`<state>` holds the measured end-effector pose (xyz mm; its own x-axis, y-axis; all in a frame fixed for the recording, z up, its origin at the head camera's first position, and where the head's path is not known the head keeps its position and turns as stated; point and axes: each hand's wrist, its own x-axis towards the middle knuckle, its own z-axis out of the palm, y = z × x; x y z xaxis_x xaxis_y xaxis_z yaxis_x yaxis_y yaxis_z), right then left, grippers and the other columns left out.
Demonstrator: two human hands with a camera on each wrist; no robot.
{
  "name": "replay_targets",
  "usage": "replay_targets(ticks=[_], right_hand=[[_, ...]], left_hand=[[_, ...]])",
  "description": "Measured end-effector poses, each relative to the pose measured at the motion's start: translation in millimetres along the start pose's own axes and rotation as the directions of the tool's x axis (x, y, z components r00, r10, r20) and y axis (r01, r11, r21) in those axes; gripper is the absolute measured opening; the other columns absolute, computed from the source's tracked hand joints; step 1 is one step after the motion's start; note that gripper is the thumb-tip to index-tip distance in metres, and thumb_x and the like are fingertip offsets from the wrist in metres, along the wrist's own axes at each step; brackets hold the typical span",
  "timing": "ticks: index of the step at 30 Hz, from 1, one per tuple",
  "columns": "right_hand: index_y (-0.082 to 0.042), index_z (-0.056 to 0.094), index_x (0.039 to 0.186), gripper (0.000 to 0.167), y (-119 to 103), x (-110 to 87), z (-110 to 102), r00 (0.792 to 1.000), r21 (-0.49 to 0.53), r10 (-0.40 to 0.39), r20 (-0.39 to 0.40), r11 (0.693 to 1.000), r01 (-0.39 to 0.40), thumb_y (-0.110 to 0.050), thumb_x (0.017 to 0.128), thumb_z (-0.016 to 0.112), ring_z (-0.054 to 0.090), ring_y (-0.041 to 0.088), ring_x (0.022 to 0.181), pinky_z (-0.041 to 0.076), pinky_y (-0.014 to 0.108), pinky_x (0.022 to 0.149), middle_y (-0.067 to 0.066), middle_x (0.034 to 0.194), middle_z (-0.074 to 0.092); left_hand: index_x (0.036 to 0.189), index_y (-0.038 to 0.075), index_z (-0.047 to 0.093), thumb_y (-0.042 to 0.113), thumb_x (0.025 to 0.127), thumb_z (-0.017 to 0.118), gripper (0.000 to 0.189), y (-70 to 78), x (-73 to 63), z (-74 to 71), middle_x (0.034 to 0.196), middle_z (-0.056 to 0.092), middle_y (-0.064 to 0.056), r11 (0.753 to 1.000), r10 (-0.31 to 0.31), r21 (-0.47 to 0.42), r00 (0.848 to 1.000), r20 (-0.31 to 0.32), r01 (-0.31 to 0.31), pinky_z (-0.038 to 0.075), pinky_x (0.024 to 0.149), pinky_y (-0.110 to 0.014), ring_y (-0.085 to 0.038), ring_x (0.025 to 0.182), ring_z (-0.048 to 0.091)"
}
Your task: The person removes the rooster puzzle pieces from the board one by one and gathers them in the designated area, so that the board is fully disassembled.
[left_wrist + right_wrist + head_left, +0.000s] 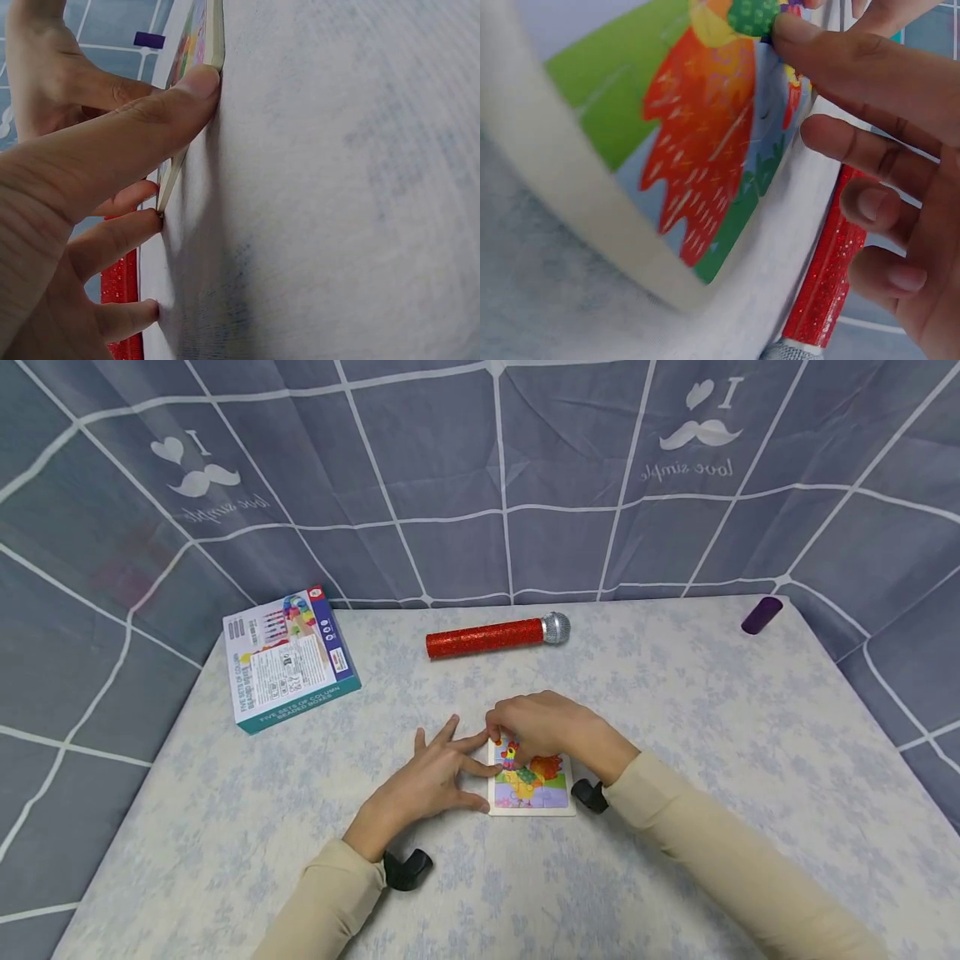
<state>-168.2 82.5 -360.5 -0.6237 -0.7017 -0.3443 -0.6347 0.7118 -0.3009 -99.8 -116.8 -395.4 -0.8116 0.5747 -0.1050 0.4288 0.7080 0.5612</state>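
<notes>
A jigsaw puzzle with a colourful rooster picture lies in a white-edged tray on the table. My left hand is spread at its left side. The left thumb touches the near corner, another finger reaches the far corner, and one fingertip rests on the picture's left edge. Over the upper part of the puzzle is my right hand. Its thumb is on the picture by the green patch, and its other fingers bend at the far edge. I cannot tell whether the right hand pinches a piece.
Behind the puzzle lies a red glittery microphone with a silver head. A boxed bead set is at the back left. A small dark purple cylinder lies near the back right corner, before a grey-blue checked curtain.
</notes>
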Motion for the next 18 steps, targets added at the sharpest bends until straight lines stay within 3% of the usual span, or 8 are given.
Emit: replay_targets(ticks=[7, 18], right_hand=[[-0.021, 0.064, 0.097, 0.034, -1.5, -0.2, -0.7, 1.000, -0.008, 0.001, 0.003, 1.000, -0.001, -0.023, 0.074, 0.088, 0.053, 0.011, 0.078, 0.046, 0.033, 0.072, -0.008, 0.095, 0.057], [-0.019, 0.072, 0.100, 0.035, -11.2, -1.1, -0.6, 0.998, -0.171, -0.021, -0.055, 0.985, 0.011, -0.030, 0.072, 0.089, 0.056, 0.008, 0.075, 0.047, 0.033, 0.072, -0.010, 0.093, 0.066]], left_hand=[[0.118, 0.022, 0.074, 0.034, 0.072, 0.087, 0.050, 1.0, -0.3, -0.5, 0.152, 0.041, -0.006, 1.000, -0.010, -0.002, 1.000, 0.009, 0.010, 0.002, 0.098, -0.082, -0.050, 0.145, 0.008], [0.119, 0.023, 0.073, 0.034, 0.071, 0.087, 0.052, -0.1, -0.2, 0.9, 0.153, 0.040, -0.004, 1.000, -0.001, -0.008, 1.000, -0.004, 0.001, 0.003, 0.099, -0.082, -0.050, 0.145, 0.009]])
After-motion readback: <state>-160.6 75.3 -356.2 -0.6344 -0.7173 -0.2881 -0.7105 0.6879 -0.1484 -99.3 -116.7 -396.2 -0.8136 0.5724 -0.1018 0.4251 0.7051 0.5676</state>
